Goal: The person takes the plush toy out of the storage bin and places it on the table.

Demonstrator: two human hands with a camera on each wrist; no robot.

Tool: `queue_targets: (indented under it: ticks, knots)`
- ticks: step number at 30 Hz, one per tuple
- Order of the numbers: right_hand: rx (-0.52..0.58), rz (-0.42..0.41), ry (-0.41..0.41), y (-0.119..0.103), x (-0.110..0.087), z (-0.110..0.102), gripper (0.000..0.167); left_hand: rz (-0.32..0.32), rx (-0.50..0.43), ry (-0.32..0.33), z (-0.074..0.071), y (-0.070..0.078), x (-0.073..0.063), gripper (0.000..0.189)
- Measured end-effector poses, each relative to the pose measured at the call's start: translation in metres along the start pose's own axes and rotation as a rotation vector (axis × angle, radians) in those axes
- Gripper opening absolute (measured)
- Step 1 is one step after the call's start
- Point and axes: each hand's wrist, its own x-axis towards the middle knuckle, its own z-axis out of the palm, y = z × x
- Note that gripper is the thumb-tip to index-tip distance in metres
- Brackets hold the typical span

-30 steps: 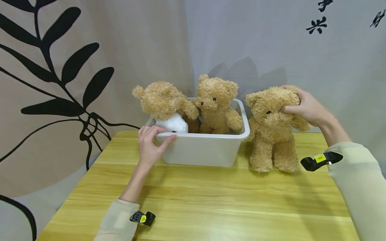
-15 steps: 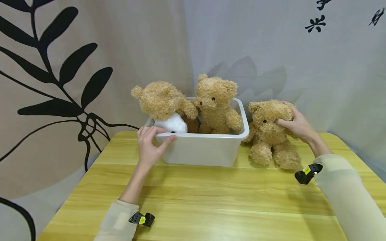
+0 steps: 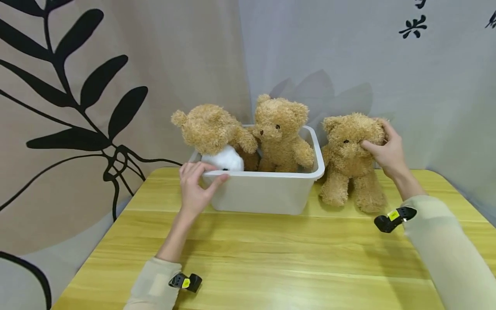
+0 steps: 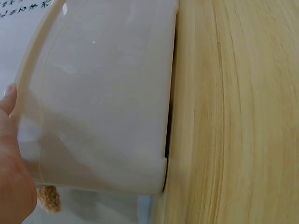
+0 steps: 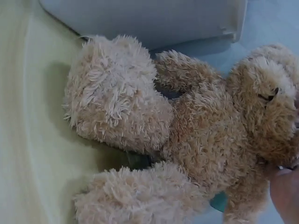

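Note:
At the right of the head view, my right hand (image 3: 392,153) grips a tan teddy bear (image 3: 345,161) by the side of its head, thumb on its face. The bear is upright, its feet low over the table beside the bin; in the right wrist view its legs and belly fill the middle. My left hand (image 3: 193,189) holds the near-left rim of a white plastic bin (image 3: 263,193), fingers over the edge and thumb outside. Inside the bin, one teddy bear (image 3: 205,129) leans sideways over a white plush toy (image 3: 226,160). Another teddy bear (image 3: 280,137) sits upright at the right.
The bin stands on a wooden table (image 3: 271,254). Behind it hangs a curtain (image 3: 186,56) with a black leaf print. Something brown sits low between the two bears in the bin, mostly hidden.
The right hand lowered its bear and tipped it back, then raised it slightly upright again, a little further back than at first. My left hand stays on the bin's rim.

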Motion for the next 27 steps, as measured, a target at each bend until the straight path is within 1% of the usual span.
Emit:
queue_targets:
  ticks: [2,5,7,11,14,17,20,27]
  knots:
    - [-0.045,0.040,-0.050,-0.002,0.001,-0.002,0.069,-0.002,0.003,-0.002,0.001,0.000,0.000,0.060]
    - [-0.156,0.105,-0.169,0.001,-0.001,-0.006,0.082,-0.002,0.007,-0.011,0.000,0.001,0.002,0.062]
    - [-0.185,0.124,-0.234,0.004,-0.001,-0.008,0.089,-0.001,0.012,-0.016,0.000,0.002,0.003,0.063]
    - [-0.215,0.132,-0.289,0.002,-0.001,-0.012,0.091,-0.001,0.011,-0.011,0.000,0.001,0.003,0.063]
    - [-0.242,0.146,-0.323,-0.001,0.000,-0.010,0.089,-0.001,0.008,0.003,0.000,0.000,0.002,0.062]
    - [-0.217,0.159,-0.326,-0.002,0.000,-0.007,0.092,-0.001,0.005,0.003,0.001,0.001,0.002,0.060]
    - [-0.164,0.164,-0.316,-0.002,0.000,-0.007,0.093,0.000,0.002,0.004,0.001,0.002,0.001,0.058]
    - [-0.098,0.144,-0.243,-0.007,-0.001,-0.010,0.085,-0.006,-0.001,0.003,0.001,0.003,0.000,0.060]
